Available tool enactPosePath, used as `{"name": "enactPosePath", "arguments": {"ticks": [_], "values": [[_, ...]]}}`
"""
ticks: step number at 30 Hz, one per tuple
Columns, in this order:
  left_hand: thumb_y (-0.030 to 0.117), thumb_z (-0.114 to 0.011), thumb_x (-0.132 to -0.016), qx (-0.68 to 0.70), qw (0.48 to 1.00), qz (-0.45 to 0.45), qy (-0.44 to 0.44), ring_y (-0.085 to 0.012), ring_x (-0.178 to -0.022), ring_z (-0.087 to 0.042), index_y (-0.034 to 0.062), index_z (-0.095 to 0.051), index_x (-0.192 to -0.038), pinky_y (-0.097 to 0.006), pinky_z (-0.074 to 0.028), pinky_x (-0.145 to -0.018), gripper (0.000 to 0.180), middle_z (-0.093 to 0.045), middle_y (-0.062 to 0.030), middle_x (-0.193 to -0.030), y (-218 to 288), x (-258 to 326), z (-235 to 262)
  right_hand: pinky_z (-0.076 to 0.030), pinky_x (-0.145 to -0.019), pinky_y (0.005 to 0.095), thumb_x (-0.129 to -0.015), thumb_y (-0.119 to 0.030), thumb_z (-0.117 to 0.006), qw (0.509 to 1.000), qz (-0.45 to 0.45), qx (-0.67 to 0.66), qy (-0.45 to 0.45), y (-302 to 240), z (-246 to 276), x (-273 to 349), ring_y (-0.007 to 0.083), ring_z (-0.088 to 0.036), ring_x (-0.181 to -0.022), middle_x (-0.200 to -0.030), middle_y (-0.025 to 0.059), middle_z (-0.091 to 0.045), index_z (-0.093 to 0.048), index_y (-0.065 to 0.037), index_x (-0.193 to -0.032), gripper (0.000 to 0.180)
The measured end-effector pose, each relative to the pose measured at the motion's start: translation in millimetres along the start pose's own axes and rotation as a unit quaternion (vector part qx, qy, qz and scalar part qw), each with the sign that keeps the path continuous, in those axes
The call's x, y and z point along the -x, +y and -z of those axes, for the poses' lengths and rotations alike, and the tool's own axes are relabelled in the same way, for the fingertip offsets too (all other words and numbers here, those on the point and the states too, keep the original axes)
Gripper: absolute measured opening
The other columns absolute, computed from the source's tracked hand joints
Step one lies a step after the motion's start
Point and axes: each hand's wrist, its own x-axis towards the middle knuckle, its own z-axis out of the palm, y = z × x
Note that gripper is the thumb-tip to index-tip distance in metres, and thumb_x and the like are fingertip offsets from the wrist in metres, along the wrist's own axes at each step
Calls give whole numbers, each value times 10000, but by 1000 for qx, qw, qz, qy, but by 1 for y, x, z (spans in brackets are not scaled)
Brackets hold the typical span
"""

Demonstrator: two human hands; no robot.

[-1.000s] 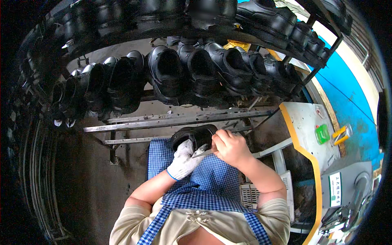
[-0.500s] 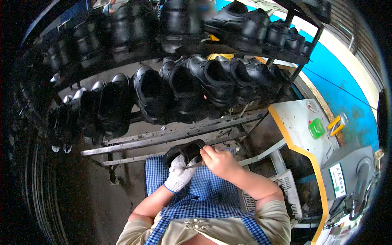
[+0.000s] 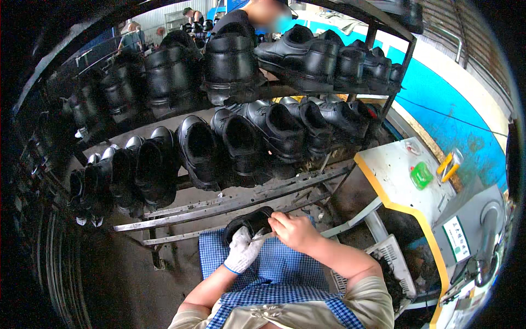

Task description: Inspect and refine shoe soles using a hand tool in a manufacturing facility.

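Observation:
A black shoe (image 3: 234, 223) is over my lap, on the blue checked apron (image 3: 290, 263). My left hand (image 3: 244, 249), in a white knitted glove, is closed on the shoe's near side. My bare right hand (image 3: 293, 231) is closed at the shoe's right end, gripping a slim knife (image 3: 264, 237). Its pale blade points left from the fist and meets the gloved fingers. The handle is hidden inside my right fist, and the hands cover part of the shoe.
Ahead stands a dark metal rack (image 3: 235, 206) with rows of black shoes (image 3: 200, 145). To my right are a white yellow-edged table (image 3: 383, 164), a green container (image 3: 421, 175), a grey machine (image 3: 471, 219) and a white plastic crate (image 3: 402, 266). Another person (image 3: 235, 21) is beyond the rack.
The view has tipped upward, so the rack sits lower and more of the person behind it shows. Both hands keep their grip on the shoe and knife, with little shift between them.

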Motion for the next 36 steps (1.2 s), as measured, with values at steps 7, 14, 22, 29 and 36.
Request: {"name": "enactPosePath", "arguments": {"ticks": [7, 14, 22, 29, 36], "values": [[259, -630, -838, -27, 1000, -3, -13, -316, -810, -635, 48, -608, -989, -372, -505, -686, 261, -652, -153, -874, -15, -2, -10, -511, -473, 278, -681, -120, -693, 1000, 7, 5, -5, 2, -2, -1, 166, -626, -577, -915, 60, -608, -611, -51, -834, 188], [195, -566, -880, 157, 983, -86, -39, -274, -950, -629, 55, -608, -1102, -343, -494, -814, 266, -650, -129, -1031, -34, 6, -9, -504, -452, 276, -709, -178, -739, 990, -37, -102, 94, -1, -9, 0, 171, -610, -547, -830, 61, -600, -586, -70, -790, 204], [131, -557, -900, 276, 955, -85, -61, -202, -961, -608, 37, -597, -1119, -306, -467, -854, 242, -646, -96, -1036, -10, -10, 9, -436, -496, 248, -686, -19, -704, 936, -115, -331, 26, 5, -3, -19, 103, -514, -581, -700, 8, -544, -591, -43, -830, 185], [104, -542, -897, 285, 955, -83, -4, -181, -923, -584, 11, -583, -1120, -299, -455, -839, 244, -634, -86, -1036, -6, -10, 28, -479, -588, 243, -786, -73, -675, 772, -110, -577, -243, -10, -4, 12, 89, -569, -662, -749, 34, -619, -624, -3, -860, 114], [181, -663, -793, 68, 970, -218, -83, -338, -789, -602, 19, -602, -1008, -399, -486, -705, 277, -599, -185, -898, 2, 11, 36, -353, -383, 165, -909, -199, -580, 578, -409, -706, -18, -8, -20, 49, 36, -556, -543, -786, 33, -657, -570, -34, -1082, 239]]}}
